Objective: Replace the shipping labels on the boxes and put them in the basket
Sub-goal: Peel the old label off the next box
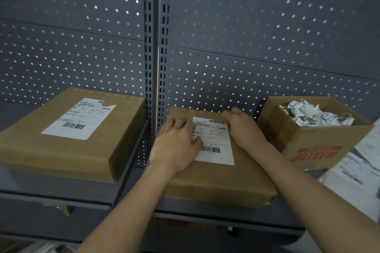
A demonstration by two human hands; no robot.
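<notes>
Two flat brown boxes are lying on the grey shelf (61, 187): the left box (67, 149) in the lower left of the frame and the middle box (222, 180) at lower centre, apart from each other. Each is carrying one white label, two in all; the torn label (79, 119) on the left box is missing its upper right corner. The left hand (176, 143) is resting on the middle box, its relaxed fingers pressing the left edge of the whole label (216, 141). The right hand (242, 127) is curling its fingers at that label's upper right corner, seemingly pinching it, though blur leaves this unsure. One open carton (312, 145) at the right is holding crumpled paper (314, 114). Loose sheets (362, 162) are lying at the right edge.
</notes>
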